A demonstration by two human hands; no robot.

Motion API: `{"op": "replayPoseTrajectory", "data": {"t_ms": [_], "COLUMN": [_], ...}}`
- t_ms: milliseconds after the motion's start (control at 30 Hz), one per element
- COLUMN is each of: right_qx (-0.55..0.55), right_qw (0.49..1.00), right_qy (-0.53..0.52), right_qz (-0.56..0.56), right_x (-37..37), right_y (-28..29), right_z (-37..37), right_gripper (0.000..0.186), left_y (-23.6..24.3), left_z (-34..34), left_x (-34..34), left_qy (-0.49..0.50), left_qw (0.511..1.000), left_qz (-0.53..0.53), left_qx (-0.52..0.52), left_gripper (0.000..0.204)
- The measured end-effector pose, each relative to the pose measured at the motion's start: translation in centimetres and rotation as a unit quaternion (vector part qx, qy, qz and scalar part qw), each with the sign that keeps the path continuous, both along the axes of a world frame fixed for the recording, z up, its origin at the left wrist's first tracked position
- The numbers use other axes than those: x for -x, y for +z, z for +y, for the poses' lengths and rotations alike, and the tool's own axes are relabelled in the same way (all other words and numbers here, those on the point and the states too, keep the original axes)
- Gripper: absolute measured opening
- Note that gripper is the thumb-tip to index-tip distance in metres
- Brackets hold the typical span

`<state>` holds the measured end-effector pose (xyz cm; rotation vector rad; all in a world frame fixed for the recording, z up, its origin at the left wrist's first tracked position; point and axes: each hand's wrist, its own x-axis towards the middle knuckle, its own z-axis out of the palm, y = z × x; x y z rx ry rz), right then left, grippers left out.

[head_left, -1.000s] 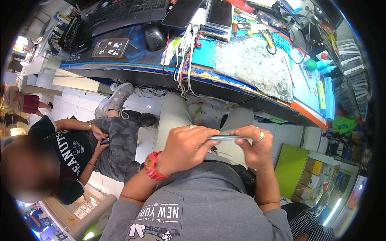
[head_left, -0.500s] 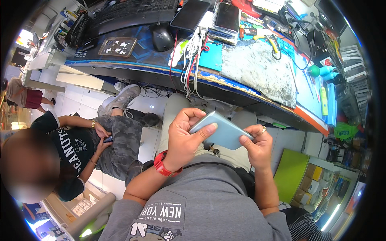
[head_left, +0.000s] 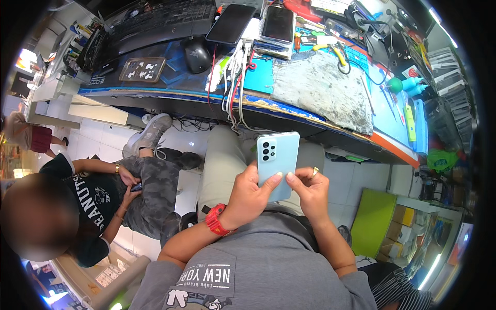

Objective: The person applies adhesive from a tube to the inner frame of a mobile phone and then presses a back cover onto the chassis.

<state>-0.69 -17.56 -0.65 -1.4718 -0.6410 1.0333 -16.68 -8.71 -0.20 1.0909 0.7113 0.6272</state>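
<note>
A pale blue smartphone (head_left: 279,160) stands upright in front of me over my lap, its back with several camera lenses facing me. My left hand (head_left: 249,194), with a red watch on the wrist, is closed on the phone's lower left side, thumb pressed on the back. On the lower right side, my right hand (head_left: 310,194) grips it too, its thumb near the left thumb and a ring on one finger. The phone's screen side and most of my fingertips are hidden behind it.
Ahead is a workbench holding a black mouse (head_left: 196,55), a clear phone case (head_left: 142,70), two dark phones, white cables (head_left: 235,85), yellow-handled pliers (head_left: 338,51) and a stained grey mat (head_left: 325,88). A seated person (head_left: 98,196) at my left holds a phone.
The phone has turned from a slanted sideways hold to upright, now showing its camera lenses. My right hand has moved left and my thumbs are close together on the back.
</note>
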Motion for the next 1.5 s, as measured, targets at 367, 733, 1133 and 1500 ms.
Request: {"op": "replayPoseTrajectory", "data": {"t_ms": [367,733,1133,1500], "right_qx": [-0.115,-0.166,-0.156,-0.134], "right_qw": [0.990,0.942,0.961,0.973], "right_qy": [0.076,0.073,0.079,0.151], "right_qz": [-0.007,-0.282,-0.213,-0.114], "right_x": [-2.6,-0.8,-1.3,-2.8], "right_y": [0.8,0.4,0.4,3.5], "right_z": [2.4,1.8,1.5,0.6], "right_gripper": [0.037,0.068,0.031,0.021], "left_y": [2.3,3.0,2.8,2.9], "left_z": [0.4,0.2,0.3,2.4], "left_x": [1.6,1.2,2.1,-0.2], "left_qy": [-0.128,-0.110,-0.129,-0.333], "left_qw": [0.942,0.892,0.867,0.934], "left_qz": [0.209,0.209,0.225,0.091], "left_qx": [-0.228,-0.385,-0.425,-0.095], "left_gripper": [0.022,0.017,0.015,0.042]}}
